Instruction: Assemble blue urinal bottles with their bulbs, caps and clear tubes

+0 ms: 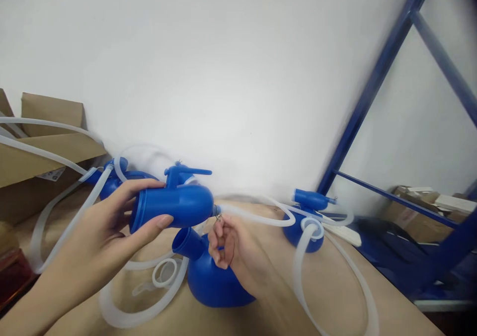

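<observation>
My left hand [112, 226] is wrapped round a blue plastic cylinder [179, 204], its open end toward my palm and a thin blue lever on top. A translucent hose [253, 214] joins the cylinder's rounded end. At that joint sits a small metal wire clamp [217, 213], and the fingers of my right hand [231, 241] pinch it. Below them stands a blue plastic bottle [219, 286] with a wide open neck tilted to the left; my right hand partly hides it. A white ring cap [164, 273] lies on the table beside the bottle.
Another blue bottle [303, 234] with hoses stands at the right, and more blue parts [112, 182] lie at the left. An opened cardboard box [52, 142] is at far left. A blue metal frame [365, 92] rises beyond the brown table's [346, 286] right edge. A white wall is behind.
</observation>
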### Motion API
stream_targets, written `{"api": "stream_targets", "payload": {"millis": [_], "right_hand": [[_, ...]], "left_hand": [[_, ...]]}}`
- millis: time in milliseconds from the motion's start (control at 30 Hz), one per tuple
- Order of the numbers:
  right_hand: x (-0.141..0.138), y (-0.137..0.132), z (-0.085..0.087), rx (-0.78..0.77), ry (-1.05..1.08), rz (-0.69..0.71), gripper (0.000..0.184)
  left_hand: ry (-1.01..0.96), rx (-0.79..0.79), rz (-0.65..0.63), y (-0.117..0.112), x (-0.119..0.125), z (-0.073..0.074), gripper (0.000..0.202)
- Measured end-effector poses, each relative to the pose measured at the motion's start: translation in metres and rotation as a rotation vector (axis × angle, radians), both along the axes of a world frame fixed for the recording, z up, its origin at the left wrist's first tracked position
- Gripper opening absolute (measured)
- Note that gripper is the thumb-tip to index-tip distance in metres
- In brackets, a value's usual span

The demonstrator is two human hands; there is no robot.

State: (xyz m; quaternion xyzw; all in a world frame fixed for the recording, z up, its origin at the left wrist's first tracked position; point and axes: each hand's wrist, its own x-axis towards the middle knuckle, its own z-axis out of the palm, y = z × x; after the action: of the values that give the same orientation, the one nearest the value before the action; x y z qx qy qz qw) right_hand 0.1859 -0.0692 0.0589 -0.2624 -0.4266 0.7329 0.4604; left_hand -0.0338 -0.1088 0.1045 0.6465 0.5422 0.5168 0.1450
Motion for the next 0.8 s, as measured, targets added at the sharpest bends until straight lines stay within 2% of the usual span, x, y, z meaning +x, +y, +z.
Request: {"api": "stream_targets", "payload": {"millis": [100, 200, 267, 433, 500, 567, 633, 733, 800], "right_hand": [[-0.001, 0.000, -0.002, -0.108, 0.051, 0.023, 0.033], [-0.004, 0.001, -0.006, -0.138, 0.107, 0.021, 0.029], [-0.006, 0.003, -0.009, -0.108, 0.128, -0.021, 0.028], [-0.006, 0.012, -0.016, 0.064, 0.099, -0.253, 0.035], [-0.005, 0.014, -0.018, 0.087, 0.056, -0.263, 0.036], [-0.006, 0.014, -0.016, 0.053, 0.056, -0.214, 0.038], [-0.007, 0.012, -0.012, -0.044, 0.134, -0.168, 0.044], [-0.004, 0.011, -0.005, -0.251, 0.296, -0.185, 0.047], [0.001, 0.014, -0.002, -0.326, 0.377, -0.229, 0.043]], "left_hand": [[0.111, 0.026, 0.009, 0.001, -0.002, -0.004, 0.065], [0.117, 0.045, -0.002, 0.001, 0.000, -0.007, 0.063], [0.067, 0.016, 0.002, 0.001, 0.003, -0.006, 0.065], [-0.098, -0.045, 0.047, 0.002, 0.009, 0.005, 0.058], [-0.097, -0.060, 0.048, 0.003, 0.007, 0.007, 0.059], [-0.074, -0.070, 0.014, 0.007, 0.003, 0.003, 0.065], [0.051, 0.003, -0.048, 0.013, -0.002, -0.005, 0.063], [0.425, 0.284, -0.229, 0.020, -0.008, -0.025, 0.036], [0.603, 0.421, -0.327, 0.020, -0.010, -0.040, 0.025]]}}
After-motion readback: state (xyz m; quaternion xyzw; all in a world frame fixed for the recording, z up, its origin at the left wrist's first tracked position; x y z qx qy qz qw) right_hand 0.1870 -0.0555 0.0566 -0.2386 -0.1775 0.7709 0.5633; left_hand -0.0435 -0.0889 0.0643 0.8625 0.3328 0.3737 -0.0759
